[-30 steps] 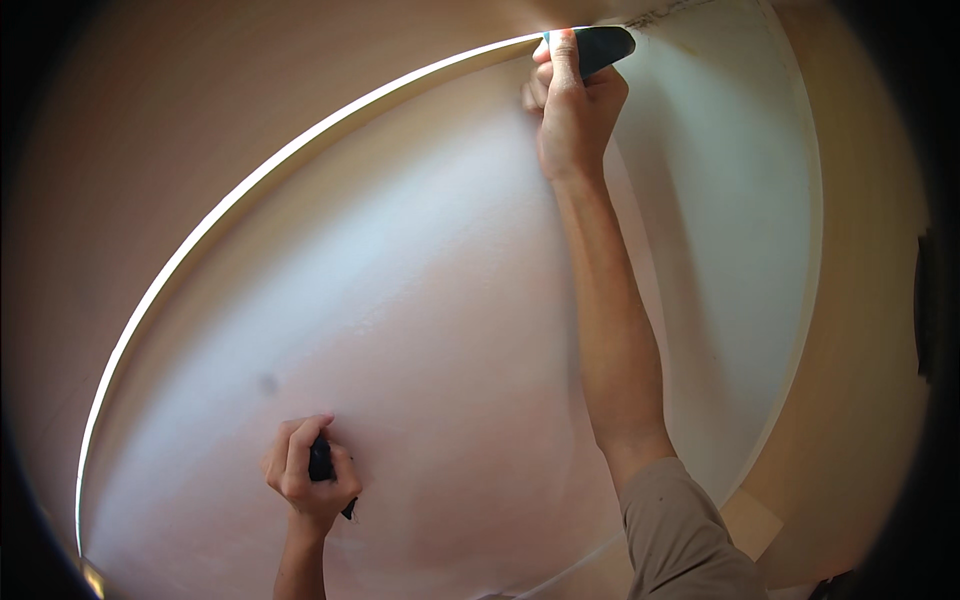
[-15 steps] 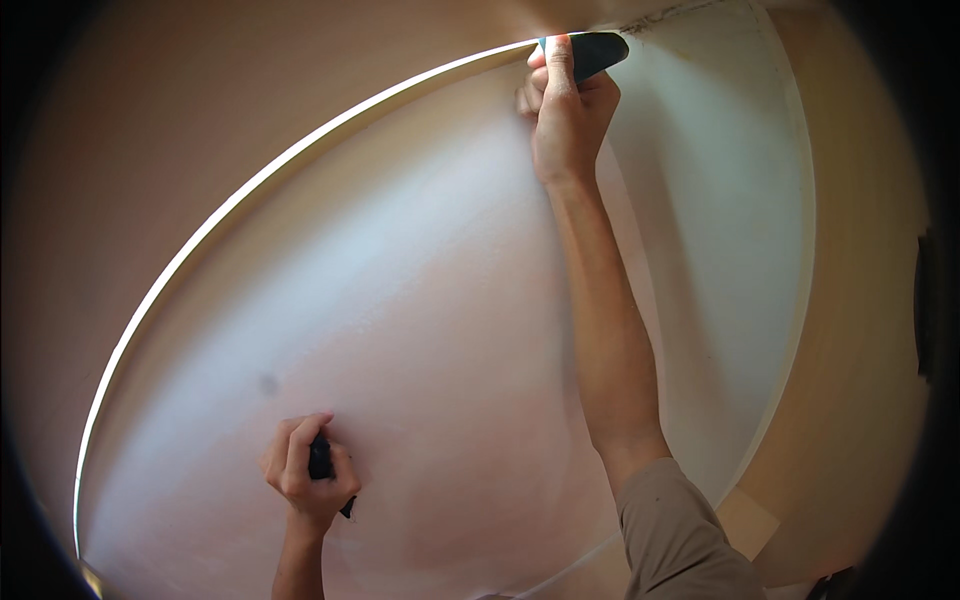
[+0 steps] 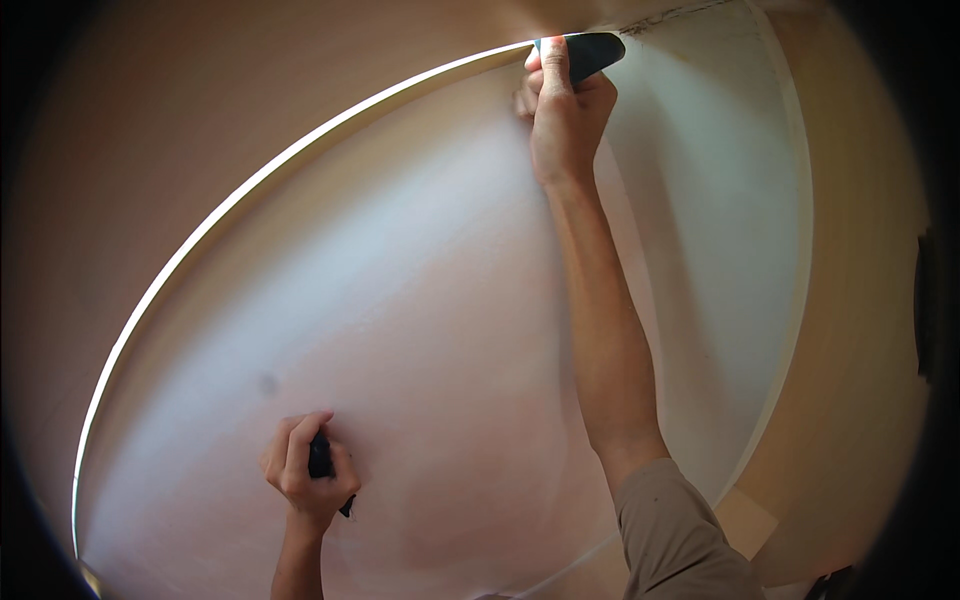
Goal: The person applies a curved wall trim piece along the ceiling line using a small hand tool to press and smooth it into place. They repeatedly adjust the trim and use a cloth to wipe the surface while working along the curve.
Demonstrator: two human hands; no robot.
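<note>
Raised high near the far edge, my right hand grips a dark, flat, scraper-like piece, its thumb laid along one face. The piece lies against the corner beside the bright strip. Lower left, the fingers of my left hand wrap round a black handled tool; a dark pointed end shows below the hand. Most of that tool is hidden, so its exact kind cannot be told. Behind both hands is a smooth, pale pinkish-white panel, which the left hand is close to or touching.
A bright curved strip bounds the panel on the left and far side. On the right is a pale grey-white surface with a tan edge band, and dark marks run along its top corner. A black object sits at the far right.
</note>
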